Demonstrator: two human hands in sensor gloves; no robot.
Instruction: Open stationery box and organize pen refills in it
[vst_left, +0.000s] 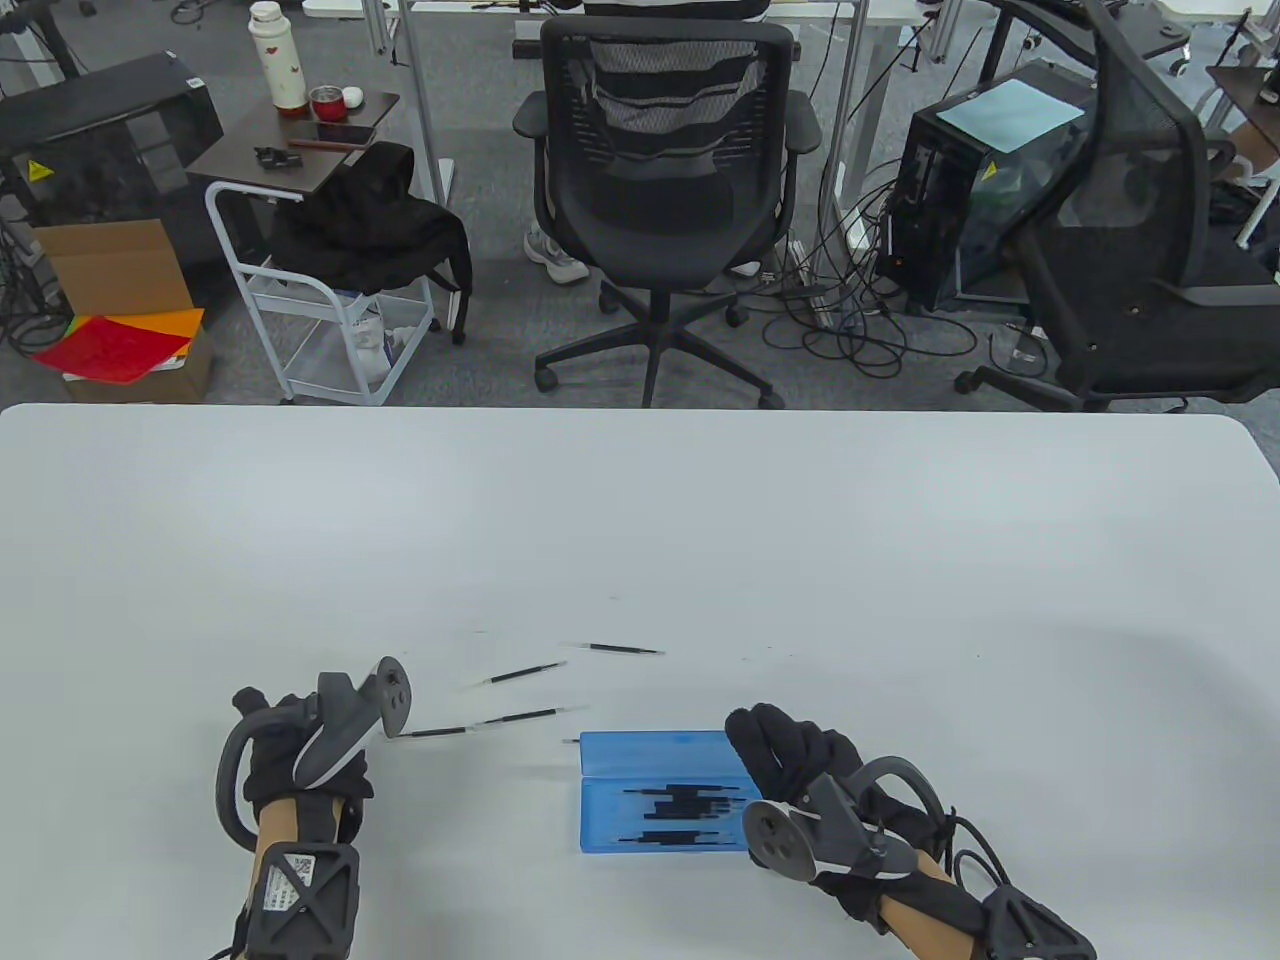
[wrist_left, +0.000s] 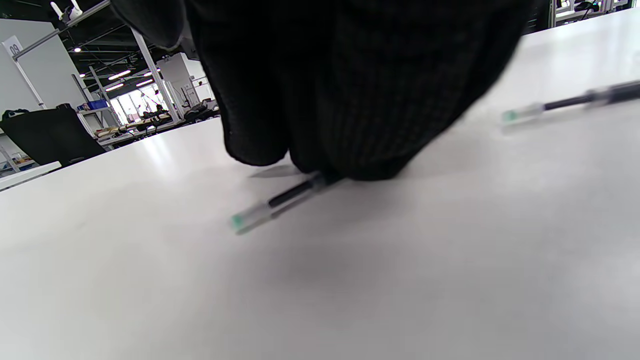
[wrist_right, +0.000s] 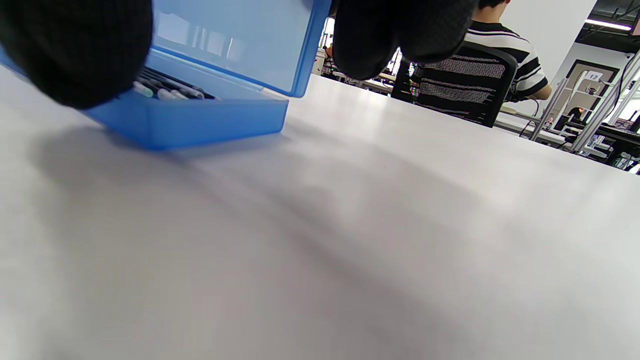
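Roughly halfway I'd say: the blue box (vst_left: 664, 792) sits open with several refills inside, right hand (vst_left: 800, 770) holding its lid up, while the left hand (vst_left: 300, 745) pinches one refill (wrist_left: 280, 202) off the table, three more loose nearby.

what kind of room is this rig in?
Looks like an open-plan office or lab: mesh office chairs behind the white table, desktop PC towers with loose cables on the grey floor, and a small cart.
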